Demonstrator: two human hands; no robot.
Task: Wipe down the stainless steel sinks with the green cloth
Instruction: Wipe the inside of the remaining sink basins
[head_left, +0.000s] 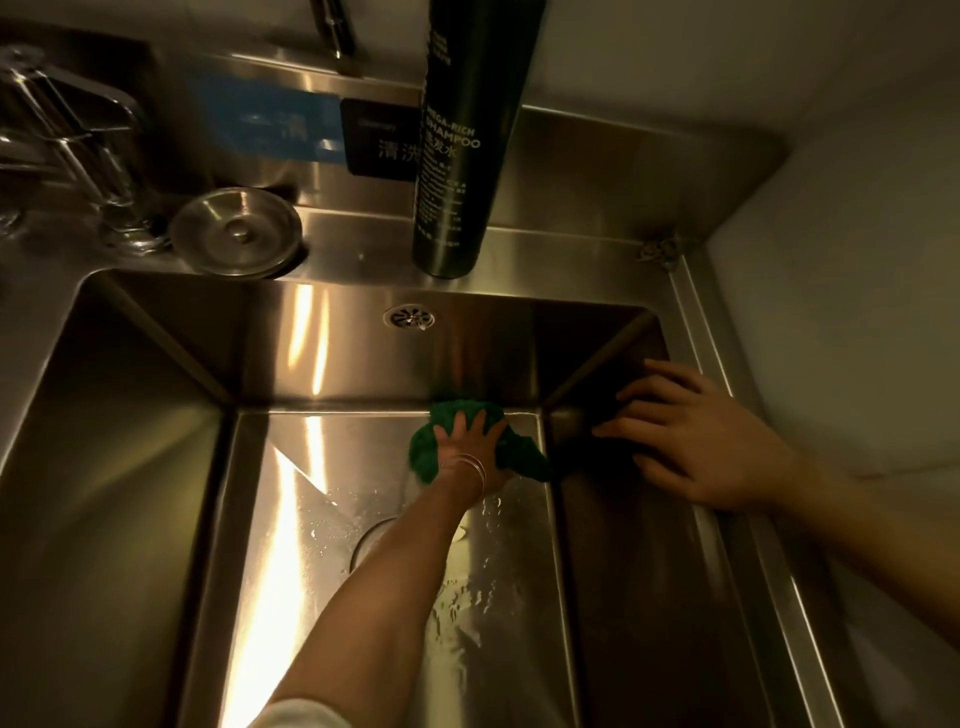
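Green cloth (519, 452) (partly hidden) lies under left hand (475, 449); drain half covered.

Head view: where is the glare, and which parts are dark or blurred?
Head view: strong warm glare streaks the sink floor and back wall; the right wall under the right hand lies in deep shadow; the faucet at top left is blurred; the left hand and green cloth stay fairly sharp.

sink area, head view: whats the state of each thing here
green cloth: bunched, pressed on basin floor at back wall
left hand: fingers spread on cloth
right hand: open, on sink's right rim
sink: wet, droplets
shampoo bottle: upright on ledge
drain cover: out, on ledge
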